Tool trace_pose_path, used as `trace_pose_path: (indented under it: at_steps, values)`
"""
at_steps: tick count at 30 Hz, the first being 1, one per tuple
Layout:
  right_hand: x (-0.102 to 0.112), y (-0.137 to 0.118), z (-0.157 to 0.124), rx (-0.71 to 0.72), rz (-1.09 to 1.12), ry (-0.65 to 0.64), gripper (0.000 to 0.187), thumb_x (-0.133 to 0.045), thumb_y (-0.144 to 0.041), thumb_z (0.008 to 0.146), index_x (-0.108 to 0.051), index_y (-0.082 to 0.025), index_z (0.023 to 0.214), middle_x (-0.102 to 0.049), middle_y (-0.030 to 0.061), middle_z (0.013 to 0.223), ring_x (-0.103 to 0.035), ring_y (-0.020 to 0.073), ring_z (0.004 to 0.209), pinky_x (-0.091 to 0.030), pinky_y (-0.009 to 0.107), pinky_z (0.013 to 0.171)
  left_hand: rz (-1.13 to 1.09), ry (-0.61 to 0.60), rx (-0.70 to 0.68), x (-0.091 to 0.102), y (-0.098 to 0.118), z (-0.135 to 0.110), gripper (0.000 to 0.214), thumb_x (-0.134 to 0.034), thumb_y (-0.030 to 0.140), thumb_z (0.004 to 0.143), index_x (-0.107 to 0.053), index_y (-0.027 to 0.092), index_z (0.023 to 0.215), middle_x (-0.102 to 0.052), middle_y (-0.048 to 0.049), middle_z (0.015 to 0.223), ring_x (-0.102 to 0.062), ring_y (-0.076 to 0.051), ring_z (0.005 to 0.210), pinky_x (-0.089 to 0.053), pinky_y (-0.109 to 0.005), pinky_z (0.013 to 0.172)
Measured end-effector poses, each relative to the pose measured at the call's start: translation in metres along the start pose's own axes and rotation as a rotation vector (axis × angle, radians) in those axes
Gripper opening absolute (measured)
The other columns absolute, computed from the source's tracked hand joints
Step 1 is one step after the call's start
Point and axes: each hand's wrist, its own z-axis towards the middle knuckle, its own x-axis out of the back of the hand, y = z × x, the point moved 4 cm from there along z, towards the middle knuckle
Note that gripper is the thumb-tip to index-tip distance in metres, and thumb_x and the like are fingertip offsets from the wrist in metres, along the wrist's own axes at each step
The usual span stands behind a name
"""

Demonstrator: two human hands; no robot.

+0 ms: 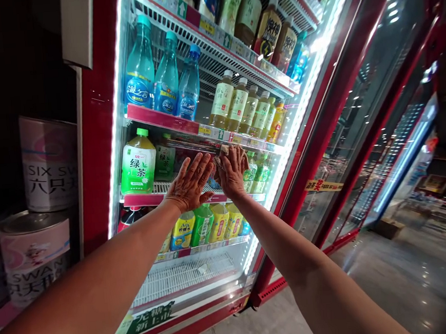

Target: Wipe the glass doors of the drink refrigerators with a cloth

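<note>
My left hand [192, 183] lies flat with its fingers spread, apparently against the glass door of a lit drinks fridge [95, 161]. Beside it, my right hand [232, 174] presses a crumpled, brownish cloth [244, 161] at the same height; part of the cloth is hidden under the fingers. Behind the hands is a shelf with a green-capped green tea bottle [138, 166] on the left and several green bottles [262, 174] on the right. The shelf above carries blue bottles [164, 74] and pale-labelled tea bottles [237, 101].
Large printed cans [34, 243] are stacked left of the fridge. On the lower shelf stand yellow and green bottles [202, 225], above a white wire rack [185, 278]. More red-framed glass doors [331, 174] continue to the right, over a grey shiny floor [371, 284].
</note>
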Motion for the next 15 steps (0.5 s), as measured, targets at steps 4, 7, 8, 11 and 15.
trace_pose_path:
  at_steps: [4,7,8,11,15]
  values:
    - [0.011,0.038,0.006,-0.358,0.01,0.201,0.061,-0.025,-0.038,0.103,-0.035,-0.024,0.162,-0.02,0.0084,0.173,-0.001,0.0252,0.163,-0.007,0.064,0.129,0.04,0.016,-0.002,0.0,0.0,-0.001,0.093,-0.041,0.065,0.097,-0.016,0.006,0.164,-0.015,-0.0196,0.171,-0.005,-0.034,0.161,0.004,-0.051,0.131]
    - [0.002,0.03,0.002,-0.472,0.0,0.292,0.064,-0.023,-0.036,0.103,-0.025,-0.018,0.165,-0.013,0.0138,0.174,0.002,0.0287,0.163,-0.007,0.069,0.127,0.027,0.048,-0.003,0.0,0.0,-0.002,0.094,-0.044,0.065,0.096,-0.017,0.006,0.164,-0.015,-0.0201,0.171,-0.005,-0.034,0.161,0.003,-0.05,0.131]
    - [-0.005,0.017,0.0,-0.402,-0.015,0.259,0.065,-0.025,-0.036,0.104,-0.023,-0.017,0.165,-0.012,0.0146,0.175,0.004,0.0289,0.163,-0.008,0.068,0.127,0.01,0.064,-0.003,-0.001,0.0,-0.002,0.094,-0.046,0.064,0.096,-0.017,0.006,0.164,-0.016,-0.0205,0.171,-0.005,-0.034,0.162,0.002,-0.051,0.131]
    - [-0.025,-0.032,-0.011,0.072,-0.074,0.004,0.063,-0.034,-0.037,0.105,-0.026,-0.023,0.165,-0.02,0.0093,0.174,0.008,0.0266,0.163,-0.009,0.062,0.13,-0.06,0.125,-0.024,-0.001,-0.002,-0.005,0.093,-0.047,0.063,0.096,-0.018,0.007,0.164,-0.02,-0.0211,0.17,-0.007,-0.034,0.161,-0.002,-0.053,0.131]
    - [-0.025,-0.047,-0.012,0.326,-0.167,-0.12,0.063,-0.042,-0.037,0.105,-0.027,-0.025,0.165,-0.025,0.0059,0.173,0.001,0.0262,0.163,-0.008,0.059,0.132,-0.129,0.163,-0.038,-0.003,-0.005,-0.006,0.093,-0.043,0.066,0.096,-0.015,0.009,0.165,-0.021,-0.0206,0.17,-0.009,-0.034,0.161,-0.004,-0.056,0.131]
